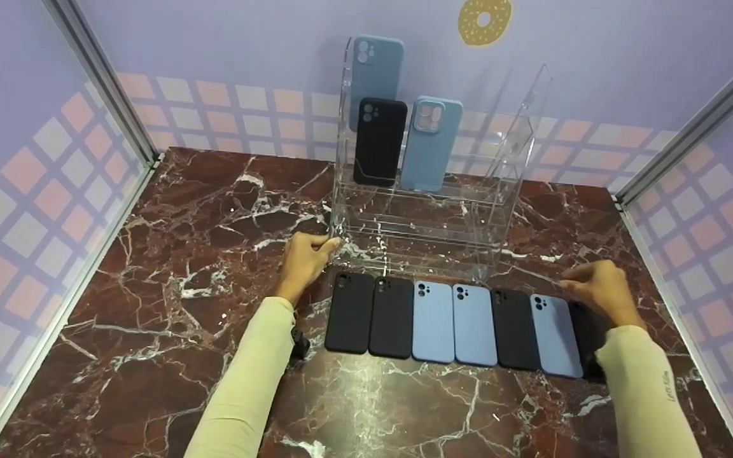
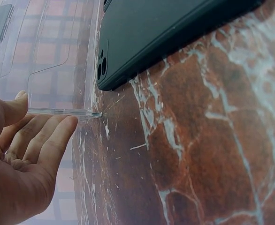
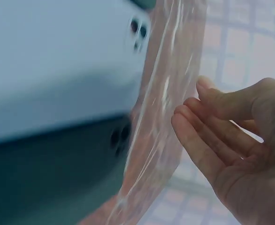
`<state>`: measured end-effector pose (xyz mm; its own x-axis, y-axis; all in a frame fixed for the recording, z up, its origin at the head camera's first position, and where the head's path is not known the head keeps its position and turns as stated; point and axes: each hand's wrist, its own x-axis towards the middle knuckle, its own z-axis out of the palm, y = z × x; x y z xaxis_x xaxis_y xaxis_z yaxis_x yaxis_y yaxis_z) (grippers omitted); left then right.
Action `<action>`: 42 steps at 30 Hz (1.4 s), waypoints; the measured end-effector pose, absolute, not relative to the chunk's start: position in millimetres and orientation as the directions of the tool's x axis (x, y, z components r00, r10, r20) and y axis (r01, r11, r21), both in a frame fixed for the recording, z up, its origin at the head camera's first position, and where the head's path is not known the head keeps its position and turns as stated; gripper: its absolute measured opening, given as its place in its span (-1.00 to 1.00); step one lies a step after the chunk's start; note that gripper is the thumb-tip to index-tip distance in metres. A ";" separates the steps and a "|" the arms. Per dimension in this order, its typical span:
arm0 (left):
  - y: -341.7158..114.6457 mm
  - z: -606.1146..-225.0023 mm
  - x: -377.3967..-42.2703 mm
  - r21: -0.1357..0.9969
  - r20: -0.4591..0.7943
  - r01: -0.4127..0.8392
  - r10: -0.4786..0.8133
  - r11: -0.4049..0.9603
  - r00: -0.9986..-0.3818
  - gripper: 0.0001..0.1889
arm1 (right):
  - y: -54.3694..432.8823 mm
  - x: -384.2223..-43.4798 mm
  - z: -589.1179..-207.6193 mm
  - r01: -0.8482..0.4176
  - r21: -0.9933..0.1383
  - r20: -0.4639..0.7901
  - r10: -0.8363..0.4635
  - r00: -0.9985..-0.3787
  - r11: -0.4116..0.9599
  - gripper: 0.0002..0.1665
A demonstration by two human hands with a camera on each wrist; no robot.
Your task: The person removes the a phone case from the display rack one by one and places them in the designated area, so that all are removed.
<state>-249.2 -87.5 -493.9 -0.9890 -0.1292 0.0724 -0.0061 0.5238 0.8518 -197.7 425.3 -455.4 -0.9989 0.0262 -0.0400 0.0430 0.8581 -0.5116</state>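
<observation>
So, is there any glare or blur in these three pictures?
Head view: pale glare on the marbled tabletop below the row of phone cases; left wrist view: the wall squares look pale and soft beyond the clear stand; right wrist view: the light-blue case is blurred, the right hand clearer.

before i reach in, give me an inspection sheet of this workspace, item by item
Surface: red-brown marbled tabletop.
Job's things: clear stand bearing three phone cases; a row of seven more cases in front, the rightmost partly hidden.
Clutter: nothing seen.
Hands: left hand pinches the stand's lower left edge; right hand holds nothing.
Cables: nothing seen.
Surroundings: lilac panels with pink and white squares, doughnut print, metal posts.
</observation>
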 end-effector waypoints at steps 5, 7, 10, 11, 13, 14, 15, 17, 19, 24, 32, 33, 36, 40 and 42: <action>-87.2 -493.4 -249.4 0.853 0.084 0.007 -0.123 0.522 -0.989 -0.70 | 392.8 -202.2 -449.3 -0.018 -0.546 -0.056 -0.057 -0.997 0.838 -0.53; -87.1 -492.7 -249.1 0.853 0.083 0.007 -0.123 0.521 -0.989 -0.69 | 380.7 -203.8 -448.0 -0.040 -0.563 -0.059 -0.089 -0.994 0.826 -0.49; -87.0 -491.8 -249.0 0.853 0.078 0.002 -0.123 0.522 -0.989 -0.68 | 363.6 -206.4 -449.1 -0.063 -0.598 -0.048 -0.114 -0.992 0.799 -0.44; -87.0 -491.6 -249.1 0.850 0.079 0.002 -0.123 0.526 -0.989 -0.68 | 358.0 -207.6 -450.0 -0.072 -0.602 -0.038 -0.118 -0.992 0.795 -0.43; -86.8 -491.4 -249.1 0.850 0.070 -0.007 -0.126 0.527 -0.990 -0.67 | 347.1 -210.2 -452.8 -0.079 -0.615 -0.018 -0.114 -0.993 0.785 -0.43; -86.8 -491.2 -249.1 0.848 0.069 -0.009 -0.127 0.530 -0.990 -0.67 | 341.8 -211.7 -454.4 -0.074 -0.631 -0.015 -0.108 -0.994 0.773 -0.43; -86.8 -490.9 -248.8 0.848 0.062 -0.015 -0.128 0.529 -0.990 -0.66 | 336.8 -213.2 -456.0 -0.069 -0.645 -0.011 -0.100 -0.995 0.761 -0.43; -86.7 -490.8 -248.4 0.850 0.050 -0.025 -0.129 0.527 -0.990 -0.66 | 327.7 -215.5 -458.8 -0.056 -0.662 -0.007 -0.081 -0.997 0.747 -0.42; -86.6 -491.0 -248.3 0.851 0.046 -0.029 -0.129 0.525 -0.991 -0.66 | 320.1 -217.5 -461.7 -0.034 -0.683 -0.007 -0.054 -0.999 0.729 -0.40; -86.5 -491.5 -248.0 0.852 0.054 -0.022 -0.129 0.522 -0.990 -0.68 | 306.1 -223.3 -469.6 -0.007 -0.682 0.037 0.024 -0.999 0.731 -0.45; -87.3 -491.7 -247.4 0.857 0.041 -0.035 -0.136 0.514 -0.990 -0.69 | 288.4 -232.0 -478.6 0.056 -0.595 0.149 0.179 -0.972 0.802 -0.64; -87.4 -491.5 -247.0 0.858 0.040 -0.038 -0.140 0.513 -0.989 -0.69 | 286.9 -232.7 -478.9 0.062 -0.585 0.162 0.191 -0.968 0.809 -0.63; -87.5 -491.5 -246.4 0.849 0.061 -0.029 -0.152 0.528 -0.986 -0.68 | 283.7 -234.6 -480.0 0.072 -0.565 0.187 0.212 -0.959 0.822 -0.58; -87.8 -490.7 -244.5 0.821 0.113 0.010 -0.145 0.571 -0.983 -0.70 | 283.0 -234.6 -481.8 0.078 -0.552 0.201 0.223 -0.954 0.830 -0.54; -89.3 -490.0 -243.3 0.800 0.140 0.032 -0.135 0.599 -0.981 -0.72 | 283.2 -234.0 -482.7 0.076 -0.551 0.204 0.222 -0.953 0.831 -0.57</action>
